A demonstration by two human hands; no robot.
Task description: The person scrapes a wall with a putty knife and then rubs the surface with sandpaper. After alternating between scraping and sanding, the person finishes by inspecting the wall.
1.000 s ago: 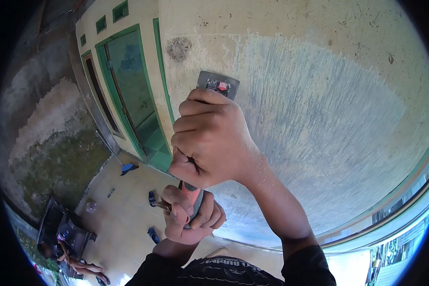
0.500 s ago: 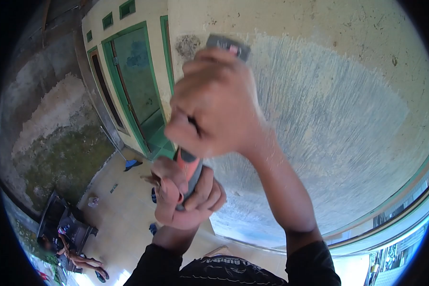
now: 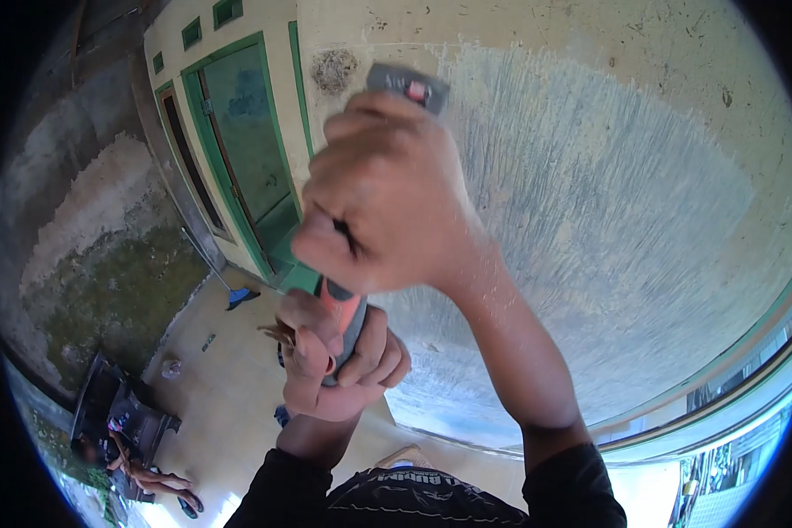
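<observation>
At left, a green door is standing beside the work, and the left hand is clenching the orange-grey butt of the scraper. The scraper's long axis is running from near to far up the wall, with its blade edge pointing up just right of the door frame and the right hand clamping the shaft below the blade. To the right, a scraped bluish patch is offering wide open room.

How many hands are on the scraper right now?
2 on the scraper: the right hand grips high, just below the blade; the left hand wraps lower, round its orange end.
</observation>
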